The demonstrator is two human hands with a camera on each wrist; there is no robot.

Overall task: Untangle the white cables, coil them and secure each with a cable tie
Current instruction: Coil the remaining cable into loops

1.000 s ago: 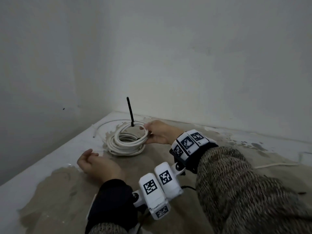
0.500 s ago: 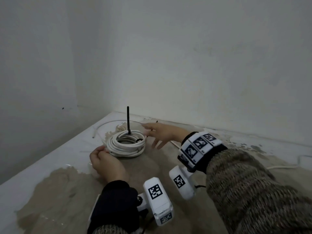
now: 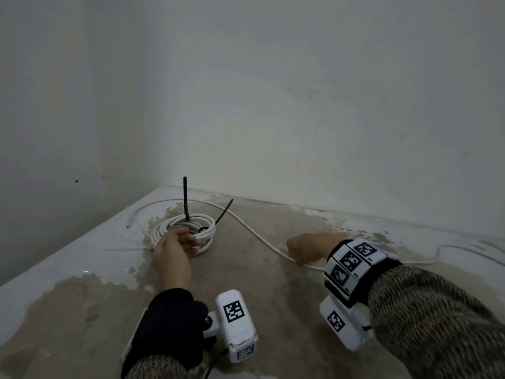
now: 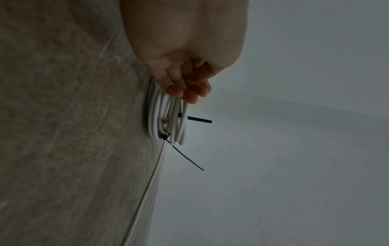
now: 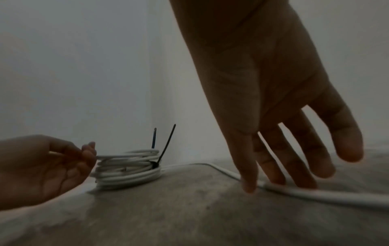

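My left hand (image 3: 172, 255) sits at the near edge of the coiled white cable (image 3: 183, 230), its grip loose and holding nothing, curled fingertips (image 4: 189, 93) just at the top loops. The coil lies far left on the table (image 3: 273, 310), near the wall corner, with two black cable ties (image 3: 186, 198) sticking up from it. My right hand (image 3: 308, 248) is spread wide, fingers (image 5: 248, 179) reaching down onto the loose white cable (image 3: 254, 231) trailing right across the table.
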